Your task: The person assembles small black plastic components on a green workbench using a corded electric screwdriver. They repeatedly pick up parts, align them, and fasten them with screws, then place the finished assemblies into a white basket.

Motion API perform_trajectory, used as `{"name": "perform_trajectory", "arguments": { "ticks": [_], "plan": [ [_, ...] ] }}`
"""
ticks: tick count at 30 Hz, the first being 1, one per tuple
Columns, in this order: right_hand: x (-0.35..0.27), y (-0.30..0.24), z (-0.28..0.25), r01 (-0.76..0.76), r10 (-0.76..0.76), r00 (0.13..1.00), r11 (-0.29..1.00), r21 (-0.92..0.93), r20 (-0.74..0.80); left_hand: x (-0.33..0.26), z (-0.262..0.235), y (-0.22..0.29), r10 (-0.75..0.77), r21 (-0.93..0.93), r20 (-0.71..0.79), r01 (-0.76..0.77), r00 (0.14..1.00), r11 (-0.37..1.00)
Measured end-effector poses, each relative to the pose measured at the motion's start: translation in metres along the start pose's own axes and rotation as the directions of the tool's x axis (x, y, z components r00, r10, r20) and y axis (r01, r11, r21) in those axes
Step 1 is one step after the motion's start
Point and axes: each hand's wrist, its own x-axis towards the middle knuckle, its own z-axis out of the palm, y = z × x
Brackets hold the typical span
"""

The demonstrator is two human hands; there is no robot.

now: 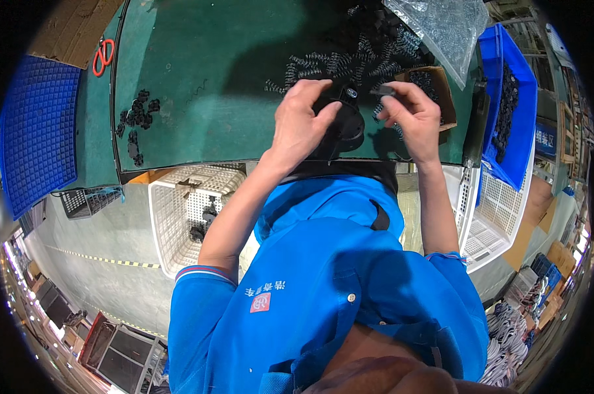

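Observation:
A black plastic part with a round cup-like end (351, 125) sits at the near edge of the green table. My left hand (300, 121) is curled around its left side, thumb and fingers closed on it. A small metal coil spring (352, 94) shows at the part's far end. My right hand (413, 115) pinches a small dark block (382, 90) between thumb and fingers, just right of the spring and apart from it. Loose coil springs (336, 64) lie scattered beyond both hands. Next to my right hand is a cardboard box (446, 98) holding more springs.
Small black parts (138, 113) lie at the table's left, with red-handled scissors (103, 56) beyond. Clear plastic bag (445, 29) covers the far right. A blue bin (527, 98) of black parts stands right; white baskets (162, 197) flank me below the table edge.

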Motion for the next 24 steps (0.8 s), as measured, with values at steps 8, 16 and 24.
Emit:
{"name": "perform_trajectory", "arguments": {
  "ticks": [8, 16, 24],
  "plan": [
    [0.008, 0.025, 0.024, 0.109, -0.126, 0.992, 0.919, -0.38, -0.02, 0.001, 0.012, -0.001, -0.067, 0.142, 0.087, 0.055, 0.994, 0.988],
    [0.016, 0.032, 0.043, 0.222, -0.348, 0.936, 0.698, -0.68, -0.051, 0.02, 0.005, -0.004, -0.395, -0.276, 0.405, 0.522, 0.825, 0.807],
    [-0.014, 0.013, 0.051, 0.183, -0.211, 0.966, 0.967, -0.179, -0.149, -0.009, -0.013, 0.0, -0.453, -0.616, 0.702, 0.788, 0.549, 0.0]
  ]
}}
